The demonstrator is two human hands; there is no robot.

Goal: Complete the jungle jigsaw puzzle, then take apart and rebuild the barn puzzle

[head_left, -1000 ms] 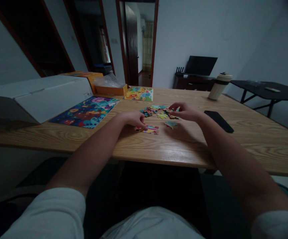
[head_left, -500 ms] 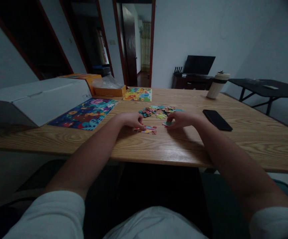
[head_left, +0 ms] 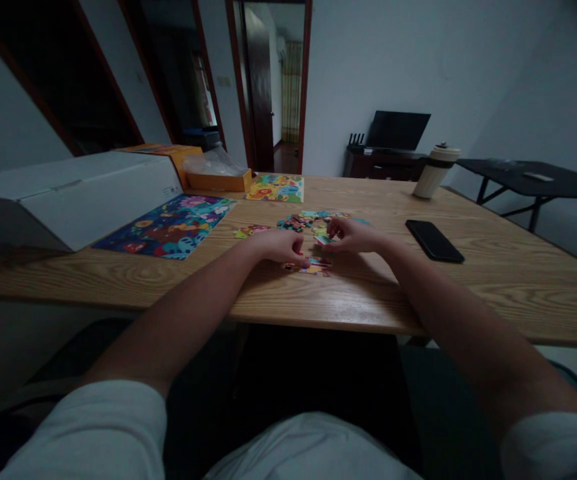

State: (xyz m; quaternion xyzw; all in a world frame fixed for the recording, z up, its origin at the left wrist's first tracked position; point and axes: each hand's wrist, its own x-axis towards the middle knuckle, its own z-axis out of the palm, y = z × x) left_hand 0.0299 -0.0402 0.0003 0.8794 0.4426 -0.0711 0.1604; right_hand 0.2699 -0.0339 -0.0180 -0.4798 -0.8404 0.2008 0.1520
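My left hand (head_left: 286, 247) has its fingers closed at the left end of a small strip of joined jigsaw puzzle pieces (head_left: 321, 268), which lies on the wooden table near me. Between the thumb and fingers of my right hand (head_left: 346, 235) is a light green and white puzzle piece (head_left: 323, 240), held just behind the strip. Past both hands spreads a pile of loose puzzle pieces (head_left: 296, 222). A few more pieces (head_left: 251, 231) lie beyond my left wrist, partly hidden by it.
A dark blue picture sheet (head_left: 168, 227) lies on the left beside a white box (head_left: 103, 193). Behind are an orange box (head_left: 221, 181) with clear plastic and a yellow picture sheet (head_left: 274, 189). A black phone (head_left: 434, 241) and a cream tumbler (head_left: 434, 175) stand right.
My left hand and the joined strip have shifted right and slightly nearer me. My right hand has moved a little left and away with its piece. The pieces past my left wrist have come into view.
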